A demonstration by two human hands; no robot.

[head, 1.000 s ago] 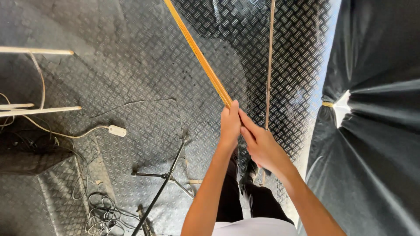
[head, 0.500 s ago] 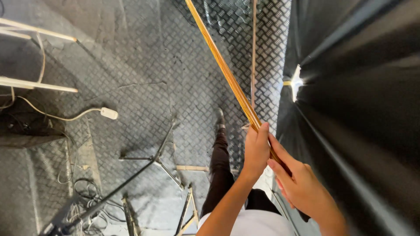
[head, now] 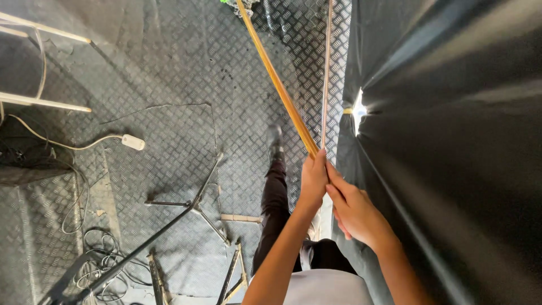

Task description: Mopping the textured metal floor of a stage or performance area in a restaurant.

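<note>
A long thin wooden stick [head: 278, 85] slants from the top middle of the head view down to my hands. My left hand [head: 313, 178] is closed around its lower end. My right hand [head: 353, 206] sits just below and to the right, fingers wrapped on the same stick. A second thin pole [head: 326, 68] stands nearly upright beside the stick, against the dark sheet. My leg in black trousers and a dark shoe [head: 275, 141] steps onto the metal floor below.
A black fabric sheet [head: 451, 141] fills the right side, with a bright gap [head: 358, 110]. The floor is grey checker plate [head: 169, 68]. A metal stand [head: 192, 206], coiled cables [head: 96, 265], a white plug [head: 133, 142] and white chair legs [head: 45, 101] lie left.
The view has swung left and down a little. My hands have moved back toward the middle, still on the stick. My foot has stepped forward on the floor.
</note>
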